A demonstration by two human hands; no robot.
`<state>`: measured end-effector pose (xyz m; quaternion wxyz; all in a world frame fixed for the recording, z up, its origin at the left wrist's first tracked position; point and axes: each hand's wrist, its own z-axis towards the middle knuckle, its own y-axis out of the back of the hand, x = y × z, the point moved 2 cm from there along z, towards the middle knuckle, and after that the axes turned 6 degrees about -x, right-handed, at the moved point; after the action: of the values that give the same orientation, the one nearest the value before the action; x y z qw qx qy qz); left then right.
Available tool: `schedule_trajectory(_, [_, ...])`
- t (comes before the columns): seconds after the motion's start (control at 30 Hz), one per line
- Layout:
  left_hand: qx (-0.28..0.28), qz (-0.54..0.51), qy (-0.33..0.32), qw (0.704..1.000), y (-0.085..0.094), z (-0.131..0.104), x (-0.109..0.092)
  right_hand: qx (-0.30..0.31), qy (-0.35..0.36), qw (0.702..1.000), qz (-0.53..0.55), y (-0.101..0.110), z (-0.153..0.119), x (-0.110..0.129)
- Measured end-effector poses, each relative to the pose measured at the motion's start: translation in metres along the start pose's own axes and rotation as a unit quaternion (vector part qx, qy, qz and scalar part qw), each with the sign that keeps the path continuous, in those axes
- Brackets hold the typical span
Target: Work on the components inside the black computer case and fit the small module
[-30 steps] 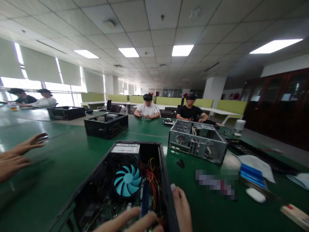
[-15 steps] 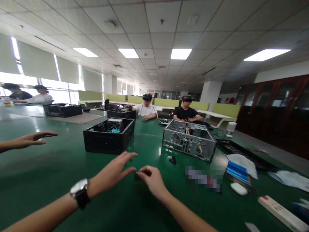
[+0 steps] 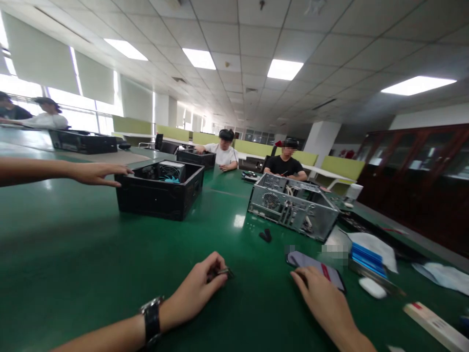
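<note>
Evidently, the small metal piece [image 3: 227, 272] needs a sure but light hold: the left hand [image 3: 192, 286] has it pinched between thumb and bent fingers, its end poking out past the tips. A low hand over the green table [image 3: 164, 239] seems wise, since a slip would then drop the piece only a short way. The right hand [image 3: 328, 303] is at the near edge of the phone [image 3: 322, 269], fingers loosely curved with the thumb close to them; a light touch there would probably spare the screen and leave the phone lying flat. The two hands are well apart, with bare table between them.

Much of the piece is hidden inside the left grip, so its full shape cannot be made out. Whether the right fingers press on the phone, merely hover or hold something underneath is unclear, and the hand covers part of the phone's near edge. Pixelation blots out a patch just beyond it. Another person's hand [image 3: 97, 173] is at the corner of the black case [image 3: 157, 195], its arm cut off by the left border; the case's near wall conceals most of the inside, leaving the fan [image 3: 171, 179] partly visible
</note>
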<state>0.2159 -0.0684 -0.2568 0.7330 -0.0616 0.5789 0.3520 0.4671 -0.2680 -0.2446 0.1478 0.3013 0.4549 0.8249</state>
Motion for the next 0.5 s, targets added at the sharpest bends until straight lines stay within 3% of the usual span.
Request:
schedule_trajectory(0.07, [-0.008,-0.048,-0.003,0.999,0.000,-0.001,0.001,0.007,-0.016,0.998,-0.057,-0.003,0.006,-0.015])
schedule_trajectory(0.2, [0.010,-0.088,-0.011,0.996,-0.003,-0.002,-0.002,0.014,-0.008,0.990,-0.140,-0.011,0.007,-0.020])
schedule_trajectory(0.3, [0.012,-0.105,-0.015,0.994,-0.003,-0.003,-0.003,-0.020,-0.007,0.980,-0.200,-0.001,0.007,-0.031])
schedule_trajectory(0.5, [0.013,-0.121,-0.001,0.993,-0.003,-0.001,0.001,-0.070,-0.011,0.962,-0.263,0.040,0.009,-0.107])
